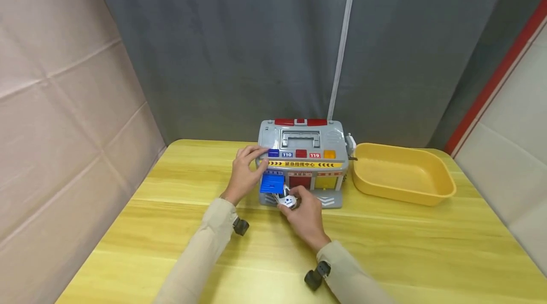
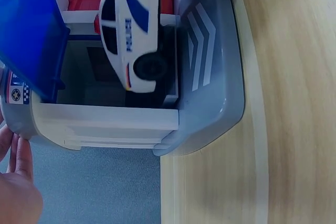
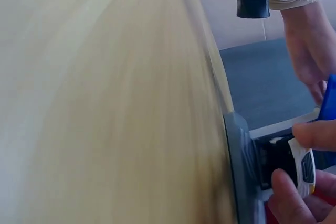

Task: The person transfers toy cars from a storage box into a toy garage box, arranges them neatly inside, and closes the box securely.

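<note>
A grey toy garage stands on the table with its blue door swung up. My right hand grips a white toy police car by thumb and fingers at the front of that doorway. In the left wrist view the car is tilted, one end partly inside the blue-door bay. My left hand rests against the garage's upper left corner, fingers extended beside the blue light. Only some of its fingers show in the left wrist view, touching the garage's side.
A yellow plastic bin sits to the garage's right. The red door and yellow door are down. Behind the wooden table hangs a grey curtain.
</note>
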